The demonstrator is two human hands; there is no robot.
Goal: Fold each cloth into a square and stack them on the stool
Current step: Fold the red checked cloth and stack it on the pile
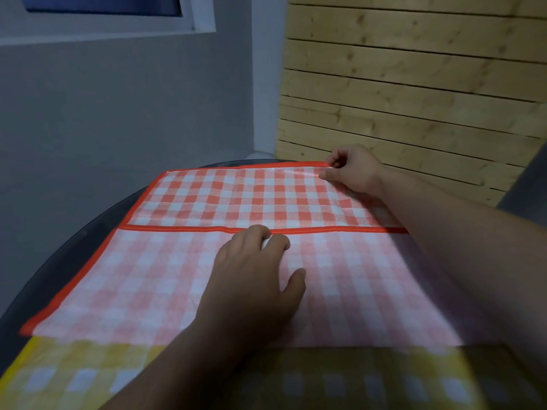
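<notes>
The red cloth lies flat on the desk, long axis left to right, its far flap folded toward the person. The right hand pinches the flap's far right corner; the left hand, fingers relaxed, presses beside the flap's hem

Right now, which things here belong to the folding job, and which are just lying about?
Job: red-and-white checked cloth, far corner pinched by the right hand, left hand resting on it; yellow-and-white checked cloth.
Just there: dark round tabletop; pale wooden slat wall; grey wall.
</notes>
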